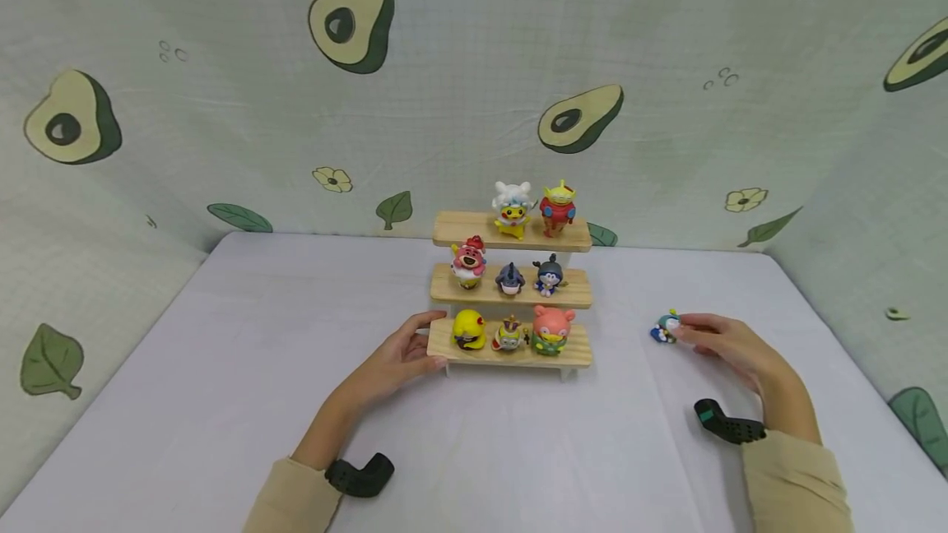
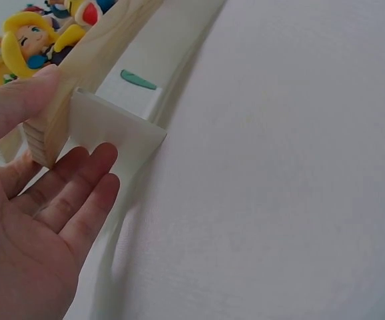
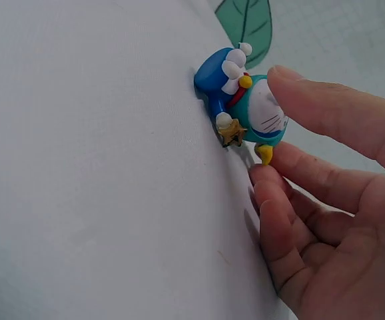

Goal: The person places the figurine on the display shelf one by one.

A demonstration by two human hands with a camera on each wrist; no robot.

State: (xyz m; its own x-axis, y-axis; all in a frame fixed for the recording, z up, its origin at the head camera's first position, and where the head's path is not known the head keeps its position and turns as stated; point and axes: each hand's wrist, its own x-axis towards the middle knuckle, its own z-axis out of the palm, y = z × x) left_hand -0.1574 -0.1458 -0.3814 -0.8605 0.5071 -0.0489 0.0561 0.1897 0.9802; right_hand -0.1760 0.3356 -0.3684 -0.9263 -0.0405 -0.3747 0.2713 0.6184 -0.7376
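Note:
My left hand (image 1: 392, 356) grips the left end of the lowest shelf of a three-tier wooden display stand (image 1: 462, 229). In the left wrist view its thumb (image 2: 29, 100) presses the shelf's edge while other fingers reach beneath. A yellow-haired figurine (image 2: 29, 43) is just past that thumb. Out to the right of the stand, my right hand (image 1: 741, 352) pinches a small blue, teal and white cartoon figurine (image 1: 664, 327) by its head end. That figurine (image 3: 229, 93) lies tipped over low against the white cloth, a gold star on it.
Figurines stand on all three tiers: two on top, including a red-suited one (image 1: 558, 210); three in the middle, including a grey donkey (image 1: 510, 279); three below, including a pink-hooded one (image 1: 551, 330). An avocado-print curtain (image 1: 459, 89) hangs behind the white-covered table (image 1: 296, 286).

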